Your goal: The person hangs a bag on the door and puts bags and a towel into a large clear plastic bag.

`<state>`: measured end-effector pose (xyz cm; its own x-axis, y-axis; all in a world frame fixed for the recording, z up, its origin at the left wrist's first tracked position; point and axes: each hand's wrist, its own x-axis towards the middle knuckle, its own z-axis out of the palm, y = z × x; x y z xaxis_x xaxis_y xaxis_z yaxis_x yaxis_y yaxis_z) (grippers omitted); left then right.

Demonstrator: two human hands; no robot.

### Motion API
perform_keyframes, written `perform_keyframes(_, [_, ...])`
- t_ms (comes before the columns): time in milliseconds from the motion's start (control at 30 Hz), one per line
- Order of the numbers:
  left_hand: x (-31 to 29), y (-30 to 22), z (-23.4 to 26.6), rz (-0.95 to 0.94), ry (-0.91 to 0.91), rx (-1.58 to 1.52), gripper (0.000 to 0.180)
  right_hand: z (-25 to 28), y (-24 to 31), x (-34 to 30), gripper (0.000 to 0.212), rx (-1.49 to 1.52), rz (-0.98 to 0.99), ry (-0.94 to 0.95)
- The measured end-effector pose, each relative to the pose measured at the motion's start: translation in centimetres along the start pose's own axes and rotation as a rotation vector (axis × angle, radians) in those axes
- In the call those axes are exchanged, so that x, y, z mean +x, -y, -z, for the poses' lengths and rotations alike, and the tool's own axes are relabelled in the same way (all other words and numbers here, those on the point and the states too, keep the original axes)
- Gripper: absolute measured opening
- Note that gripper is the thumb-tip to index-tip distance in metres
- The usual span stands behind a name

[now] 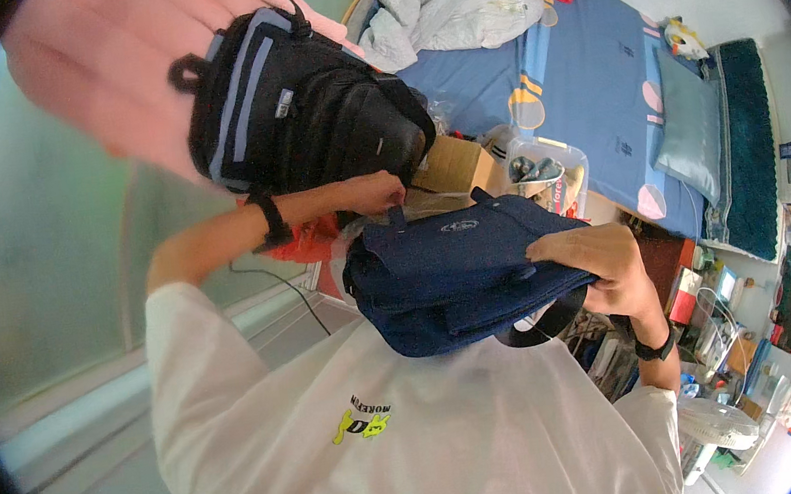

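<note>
A navy blue messenger bag (462,274) is held up in front of my white shirt, with its flap hanging over the front. My right hand (602,264) grips it at the right side, thumb over the flap and the other fingers partly hidden behind. At its upper left corner, my left hand (375,194) is closed on a short dark strap (397,216) of the same bag. A dark strap loop (546,323) hangs below the right hand. Just beyond my left hand is a black backpack (302,111) with grey-blue stripes.
Pink fabric (116,64) hangs behind the backpack. A cardboard box (454,164) and a clear bin (560,152) of things stand beyond the bag. Farther back is a bed (590,69) with blue bedding. A white fan (718,423) and clutter lie at the lower right.
</note>
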<state>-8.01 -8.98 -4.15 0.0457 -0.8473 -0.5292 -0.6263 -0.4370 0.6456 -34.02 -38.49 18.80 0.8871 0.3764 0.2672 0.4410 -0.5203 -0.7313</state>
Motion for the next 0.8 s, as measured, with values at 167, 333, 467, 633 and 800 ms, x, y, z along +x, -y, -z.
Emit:
perform_keyframes(167, [-1.3,-1.9,2.2,0.063,-0.31,0.018,0.011,-0.6,-0.1,1.0,0.031,0.014,0.033,0.018])
perform_keyframes(333, [-1.5,-3.5,1.2,0.071,-0.358,0.072,0.011,-1.6,0.1,2.4,0.035,0.008,0.09,0.041])
perform_keyframes(467, [0.9,-3.2,0.1,0.027,-0.353,0.11,0.011,-1.7,0.3,3.4,0.035,0.036,0.127,0.083])
perform_keyframes(633, [5.6,-1.8,-0.6,-0.005,-0.176,0.163,0.01,-1.9,0.2,4.7,0.054,0.041,0.186,0.183])
perform_keyframes(800, [9.9,-3.2,-0.5,-0.063,-0.21,0.278,0.013,-2.5,0.1,5.6,0.056,0.045,0.22,0.212])
